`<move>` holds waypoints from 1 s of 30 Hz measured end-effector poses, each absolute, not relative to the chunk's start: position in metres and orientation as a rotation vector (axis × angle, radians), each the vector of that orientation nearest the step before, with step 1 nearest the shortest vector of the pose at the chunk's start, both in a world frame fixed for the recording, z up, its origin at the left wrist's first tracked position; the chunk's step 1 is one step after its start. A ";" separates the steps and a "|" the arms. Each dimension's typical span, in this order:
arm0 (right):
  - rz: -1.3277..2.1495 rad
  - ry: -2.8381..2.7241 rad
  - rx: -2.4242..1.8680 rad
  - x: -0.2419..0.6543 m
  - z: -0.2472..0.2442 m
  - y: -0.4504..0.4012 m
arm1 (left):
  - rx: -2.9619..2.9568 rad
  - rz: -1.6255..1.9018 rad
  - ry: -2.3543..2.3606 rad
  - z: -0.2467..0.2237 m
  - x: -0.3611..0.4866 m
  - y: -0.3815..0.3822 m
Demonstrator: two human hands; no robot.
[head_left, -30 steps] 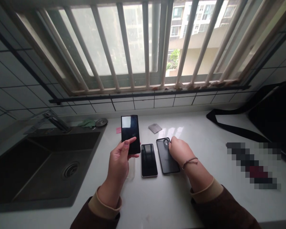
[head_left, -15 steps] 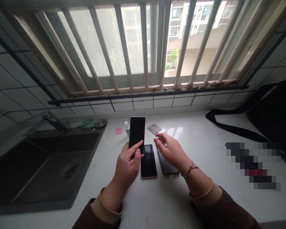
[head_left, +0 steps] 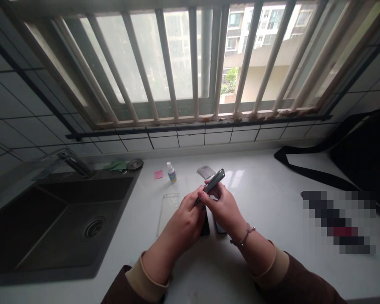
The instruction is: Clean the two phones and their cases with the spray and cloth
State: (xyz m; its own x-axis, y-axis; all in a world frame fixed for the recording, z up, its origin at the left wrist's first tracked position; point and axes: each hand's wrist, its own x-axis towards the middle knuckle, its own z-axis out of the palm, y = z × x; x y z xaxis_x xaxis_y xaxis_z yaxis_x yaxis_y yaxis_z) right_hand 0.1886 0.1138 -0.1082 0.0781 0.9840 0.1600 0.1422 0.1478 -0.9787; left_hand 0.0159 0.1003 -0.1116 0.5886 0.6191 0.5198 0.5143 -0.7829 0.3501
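A dark smartphone (head_left: 215,179) is held up edge-on over the counter, tilted with its far end to the right. My left hand (head_left: 191,213) grips its lower end, closed round it. From the right, my right hand (head_left: 223,202) pinches the same phone between thumb and fingers. Below the hands lie a second black phone (head_left: 205,226) and another dark device (head_left: 221,226), both mostly covered by my hands. A clear phone case (head_left: 166,209) lies flat to the left, partly behind my left wrist.
Behind stand a small spray bottle (head_left: 172,173), a pink sticky note (head_left: 158,174) and a grey packet (head_left: 205,172). A sink (head_left: 114,245) with a tap (head_left: 76,162) is on the left. A black strap (head_left: 310,171) and a blurred-out object (head_left: 338,221) lie on the right.
The held phone has turned from upright and screen-facing to edge-on, moving right. My right hand has closed on it. The clear case and whole spray bottle have come into view.
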 end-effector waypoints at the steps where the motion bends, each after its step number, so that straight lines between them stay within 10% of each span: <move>1: 0.957 -1.290 -1.210 0.190 -0.106 0.114 | 2.636 0.957 0.955 -0.108 0.015 0.098; 11: 0.212 -1.368 -2.047 0.257 -0.078 0.140 | 2.598 1.089 1.070 -0.103 0.004 0.097; 30: 0.327 -1.708 -2.641 0.276 -0.107 0.145 | 2.505 1.225 1.264 -0.104 0.005 0.104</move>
